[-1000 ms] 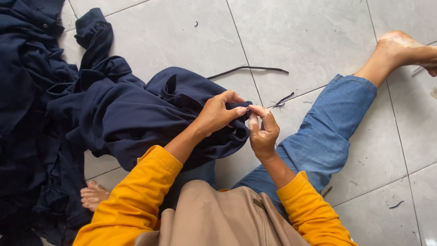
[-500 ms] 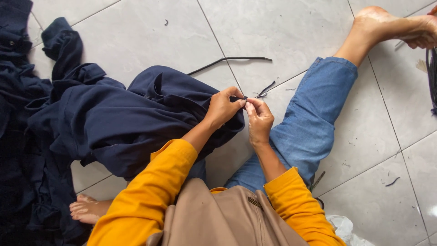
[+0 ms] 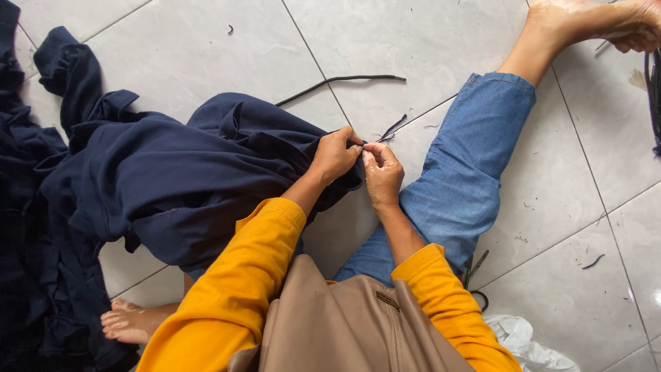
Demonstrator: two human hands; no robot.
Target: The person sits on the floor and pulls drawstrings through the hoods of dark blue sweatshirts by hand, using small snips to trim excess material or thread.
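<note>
- Where the two hands meet above the person's lap, a navy blue garment (image 3: 186, 186) lies bunched on the tiled floor (image 3: 227, 62), its near edge gathered up at the fingertips.
- Left hand (image 3: 335, 154) is closed on that edge of the garment, fingers curled and pinching the cloth.
- Right hand (image 3: 382, 171) sits just beside it, fingertips touching the left hand's, pinched narrow on the end of a thin dark cord (image 3: 391, 129) that runs out from between the two hands toward the far side of the floor; what exactly lies under the fingertips is too small to tell.
- Both forearms wear yellow sleeves (image 3: 234, 296), and a tan bag or apron (image 3: 344, 331) covers the lap at the near edge of the view.
- One leg in blue jeans (image 3: 468, 172) stretches out to the right of the hands, its bare foot (image 3: 571, 21) at the floor's far right corner.
- Another bare foot (image 3: 131, 322) shows at the near left, partly under the dark cloth.
- A longer black cord (image 3: 337, 80) lies loose on the tiles beyond the garment, apart from the hands.
- More dark blue fabric (image 3: 31, 227) is heaped along the left edge of the floor.
- Crumpled white plastic (image 3: 523, 341) lies at the near right, beside the person's hip.
</note>
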